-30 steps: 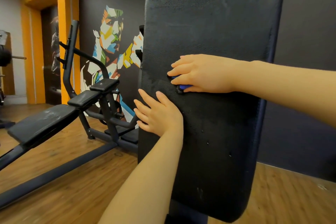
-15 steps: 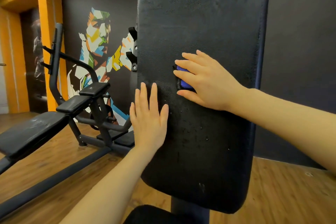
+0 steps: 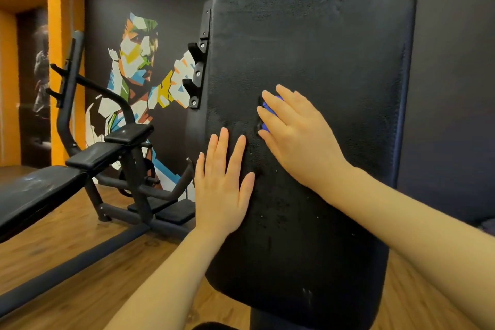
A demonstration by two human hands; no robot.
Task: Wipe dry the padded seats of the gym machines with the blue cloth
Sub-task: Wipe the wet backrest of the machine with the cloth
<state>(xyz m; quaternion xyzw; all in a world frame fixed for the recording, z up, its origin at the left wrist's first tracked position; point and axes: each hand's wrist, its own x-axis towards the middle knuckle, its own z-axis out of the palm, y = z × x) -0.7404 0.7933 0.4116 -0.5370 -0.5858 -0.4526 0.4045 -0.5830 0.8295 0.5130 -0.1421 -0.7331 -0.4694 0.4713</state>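
The right hand (image 3: 294, 131) presses the blue cloth (image 3: 267, 112) flat-fingered against the upright pad (image 3: 321, 48), the cloth nearly hidden beneath it, while the left hand (image 3: 222, 185) lies open and flat on the pad's left edge, holding nothing. Droplets (image 3: 278, 211) show lower down the pad, so strokes kept at this height would likely leave them. With so little cloth showing, the bare palm may smear water instead.
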